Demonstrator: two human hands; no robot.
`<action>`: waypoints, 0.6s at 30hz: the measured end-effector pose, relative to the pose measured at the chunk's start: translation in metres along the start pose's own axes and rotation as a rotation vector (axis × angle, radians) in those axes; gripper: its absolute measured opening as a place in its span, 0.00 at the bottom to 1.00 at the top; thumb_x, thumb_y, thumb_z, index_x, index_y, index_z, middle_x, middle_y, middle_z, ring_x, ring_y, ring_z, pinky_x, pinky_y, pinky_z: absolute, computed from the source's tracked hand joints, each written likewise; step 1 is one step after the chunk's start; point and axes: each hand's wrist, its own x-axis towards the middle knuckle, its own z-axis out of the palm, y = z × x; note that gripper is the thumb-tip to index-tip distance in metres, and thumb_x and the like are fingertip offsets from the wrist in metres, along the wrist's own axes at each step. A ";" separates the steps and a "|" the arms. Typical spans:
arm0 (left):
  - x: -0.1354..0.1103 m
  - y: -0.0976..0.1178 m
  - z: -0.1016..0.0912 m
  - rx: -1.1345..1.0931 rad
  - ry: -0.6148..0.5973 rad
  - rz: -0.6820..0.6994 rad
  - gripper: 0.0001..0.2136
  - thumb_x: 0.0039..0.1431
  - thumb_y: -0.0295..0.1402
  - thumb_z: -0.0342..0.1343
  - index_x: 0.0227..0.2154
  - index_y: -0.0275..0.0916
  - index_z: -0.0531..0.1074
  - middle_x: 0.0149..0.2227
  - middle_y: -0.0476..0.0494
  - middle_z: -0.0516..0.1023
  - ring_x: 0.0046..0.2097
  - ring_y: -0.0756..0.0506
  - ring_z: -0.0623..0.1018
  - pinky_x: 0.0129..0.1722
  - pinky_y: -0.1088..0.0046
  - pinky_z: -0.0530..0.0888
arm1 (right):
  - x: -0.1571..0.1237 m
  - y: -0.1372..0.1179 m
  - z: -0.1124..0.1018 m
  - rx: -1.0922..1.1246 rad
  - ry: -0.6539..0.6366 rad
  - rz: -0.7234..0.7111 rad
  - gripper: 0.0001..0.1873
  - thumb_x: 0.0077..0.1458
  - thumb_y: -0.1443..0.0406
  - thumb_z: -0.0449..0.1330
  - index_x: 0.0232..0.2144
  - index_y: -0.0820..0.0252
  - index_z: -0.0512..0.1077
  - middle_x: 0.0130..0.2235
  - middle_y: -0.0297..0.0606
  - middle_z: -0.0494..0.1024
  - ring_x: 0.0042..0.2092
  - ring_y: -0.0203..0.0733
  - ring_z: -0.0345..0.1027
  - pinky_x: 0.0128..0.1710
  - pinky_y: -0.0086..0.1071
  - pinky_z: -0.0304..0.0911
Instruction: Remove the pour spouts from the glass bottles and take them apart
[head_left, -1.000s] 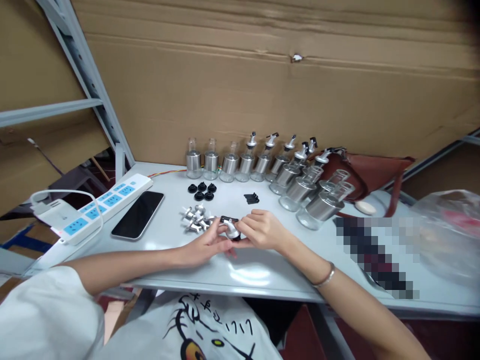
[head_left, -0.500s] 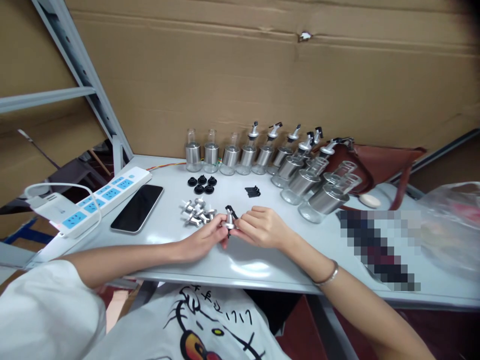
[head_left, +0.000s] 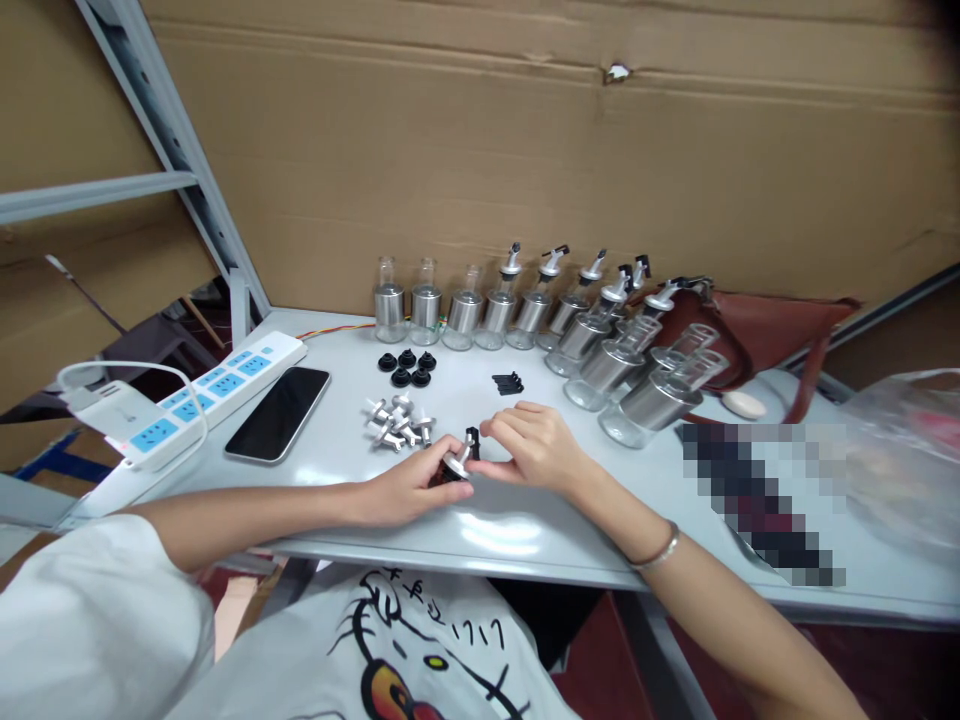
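Lower centre of the frame, and here's the action: the left hand (head_left: pixel 416 485) is wrapped around a silver pourer top (head_left: pixel 458 464), thumb along the near side, the piece tilted with its spout up. At its tip sits a small black flap (head_left: pixel 473 442), and there's the right hand (head_left: pixel 541 450), thumb and forefinger bent on either side of it. Gripping it or just beside it? I cannot tell from here.

Danger spots, then! If that left-hand hold is loose, sideways pressure on the flap could twist the pourer top round in the fingers or tip it out onto the worktop (head_left: pixel 360 548). If the flap meets the spout crooked, forcing it could bend it or pop it free, and a part that small could skid away.

Just up and left, a loose heap of silver pourers (head_left: pixel 405 430) lies close to the left hand; a careless knuckle could scatter it. Above that, black stoppers (head_left: pixel 406 358); right of those, slim black pieces (head_left: pixel 510 384), light enough to be swept by a sleeve or finger. Glass bottles (head_left: pixel 466 312) crowd upper centre to right, close enough together that one knock could set neighbours clinking.
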 end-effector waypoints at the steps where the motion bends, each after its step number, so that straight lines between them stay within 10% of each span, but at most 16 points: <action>1: 0.000 0.001 0.000 0.019 -0.004 -0.001 0.12 0.59 0.41 0.50 0.37 0.40 0.56 0.29 0.53 0.55 0.30 0.50 0.57 0.32 0.73 0.58 | 0.000 0.000 0.001 0.011 -0.008 0.008 0.23 0.63 0.52 0.50 0.26 0.64 0.68 0.19 0.31 0.67 0.22 0.33 0.59 0.23 0.30 0.50; 18: 0.002 -0.004 -0.002 -0.079 -0.066 -0.009 0.17 0.50 0.44 0.61 0.30 0.37 0.63 0.25 0.54 0.59 0.28 0.52 0.59 0.27 0.76 0.56 | 0.003 -0.013 0.001 0.040 0.029 -0.088 0.22 0.64 0.53 0.48 0.28 0.65 0.68 0.19 0.31 0.65 0.22 0.34 0.57 0.23 0.29 0.51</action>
